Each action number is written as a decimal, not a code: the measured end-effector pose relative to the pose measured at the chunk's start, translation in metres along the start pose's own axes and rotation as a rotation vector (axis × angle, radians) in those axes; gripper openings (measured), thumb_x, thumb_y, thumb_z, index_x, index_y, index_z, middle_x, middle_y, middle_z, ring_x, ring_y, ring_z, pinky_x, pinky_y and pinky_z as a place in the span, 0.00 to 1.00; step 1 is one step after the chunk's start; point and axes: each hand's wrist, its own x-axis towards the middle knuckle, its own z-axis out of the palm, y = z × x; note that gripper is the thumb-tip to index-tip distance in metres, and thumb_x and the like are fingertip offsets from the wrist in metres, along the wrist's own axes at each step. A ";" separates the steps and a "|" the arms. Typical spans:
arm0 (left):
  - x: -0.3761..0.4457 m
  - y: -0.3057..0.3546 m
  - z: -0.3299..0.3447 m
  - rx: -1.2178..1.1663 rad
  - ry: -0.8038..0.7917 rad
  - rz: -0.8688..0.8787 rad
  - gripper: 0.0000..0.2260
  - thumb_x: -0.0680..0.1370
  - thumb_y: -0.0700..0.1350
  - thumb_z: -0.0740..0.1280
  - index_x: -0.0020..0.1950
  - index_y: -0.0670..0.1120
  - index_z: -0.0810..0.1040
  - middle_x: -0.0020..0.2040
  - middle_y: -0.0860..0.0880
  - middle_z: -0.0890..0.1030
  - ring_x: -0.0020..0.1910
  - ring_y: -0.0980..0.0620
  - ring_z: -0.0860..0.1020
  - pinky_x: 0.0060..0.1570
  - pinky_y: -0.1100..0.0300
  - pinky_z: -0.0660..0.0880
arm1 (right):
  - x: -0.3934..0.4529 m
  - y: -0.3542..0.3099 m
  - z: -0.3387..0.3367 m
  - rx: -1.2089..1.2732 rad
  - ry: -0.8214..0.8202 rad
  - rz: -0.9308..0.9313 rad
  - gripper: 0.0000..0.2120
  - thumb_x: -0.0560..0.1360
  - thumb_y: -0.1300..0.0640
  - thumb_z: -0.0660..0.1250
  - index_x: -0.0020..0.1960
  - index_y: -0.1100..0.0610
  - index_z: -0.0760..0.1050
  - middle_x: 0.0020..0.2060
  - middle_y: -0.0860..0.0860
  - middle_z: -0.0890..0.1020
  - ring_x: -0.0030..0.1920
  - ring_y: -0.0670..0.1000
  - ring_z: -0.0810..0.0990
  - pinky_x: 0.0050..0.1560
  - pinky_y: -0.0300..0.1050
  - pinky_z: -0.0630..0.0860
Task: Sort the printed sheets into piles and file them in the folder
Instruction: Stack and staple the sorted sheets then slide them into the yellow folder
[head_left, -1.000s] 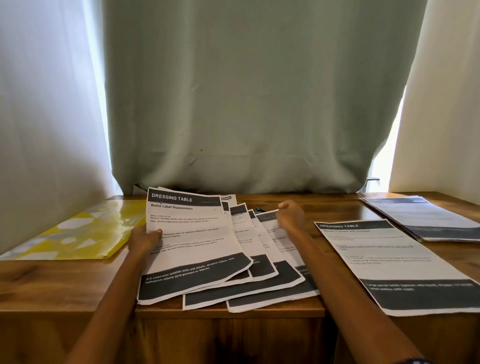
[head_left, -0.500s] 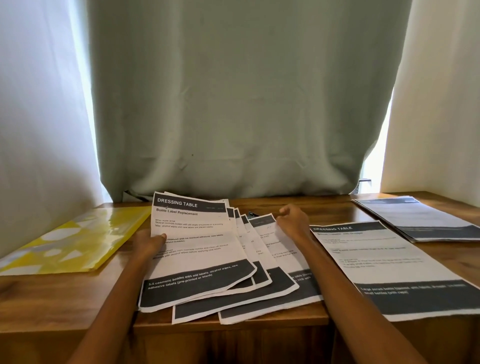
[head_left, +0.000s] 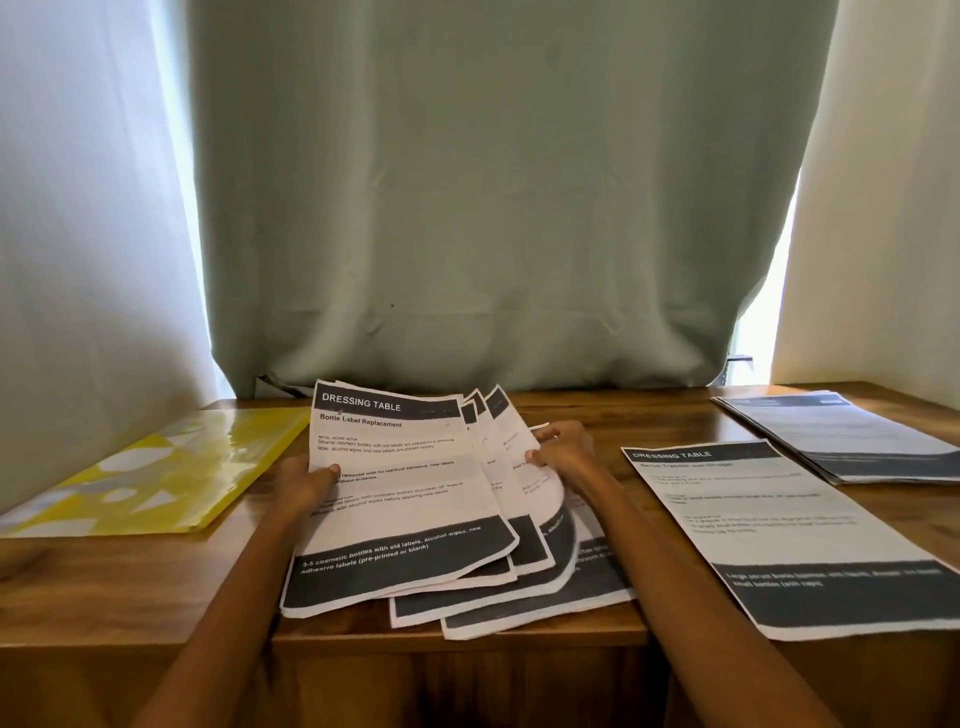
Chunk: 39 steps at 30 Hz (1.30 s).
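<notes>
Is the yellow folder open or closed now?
Closed: the folder lies flat on the table, with no sheet visibly inside.

Fanned stack of printed sheets (head_left: 415, 519) at the table's front middle, white with dark header and footer bands; top sheet reads "DRESSING TABLE / Bottle Label Replacement", far edges lifted off the wood, near edges overhanging. Right of the fan, a single sheet (head_left: 789, 535) lies flat, same banded layout. Farther right and back, a neat pile (head_left: 852, 439) of sheets, flat. Left of the fan, a yellow folder (head_left: 156, 478) with white shapes, glossy, closed, flat.
</notes>
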 end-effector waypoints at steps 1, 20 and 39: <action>0.001 -0.001 0.000 -0.018 0.002 -0.008 0.06 0.78 0.34 0.62 0.52 0.43 0.76 0.55 0.37 0.79 0.52 0.37 0.78 0.56 0.40 0.74 | 0.002 0.003 -0.003 0.018 0.045 -0.005 0.12 0.72 0.65 0.70 0.55 0.61 0.77 0.55 0.57 0.80 0.53 0.55 0.80 0.45 0.42 0.78; -0.020 0.013 0.002 -0.333 -0.010 -0.023 0.12 0.79 0.32 0.59 0.61 0.38 0.73 0.57 0.38 0.77 0.51 0.39 0.77 0.50 0.45 0.74 | 0.018 0.021 -0.012 0.106 0.150 -0.063 0.08 0.77 0.60 0.65 0.54 0.62 0.78 0.54 0.56 0.81 0.48 0.51 0.79 0.37 0.36 0.73; -0.024 0.024 -0.005 -0.526 -0.034 -0.074 0.08 0.79 0.36 0.61 0.57 0.42 0.73 0.51 0.41 0.79 0.43 0.42 0.79 0.46 0.47 0.76 | 0.021 -0.050 -0.122 0.271 0.884 -0.269 0.13 0.80 0.53 0.58 0.57 0.61 0.74 0.55 0.55 0.81 0.52 0.55 0.80 0.44 0.38 0.71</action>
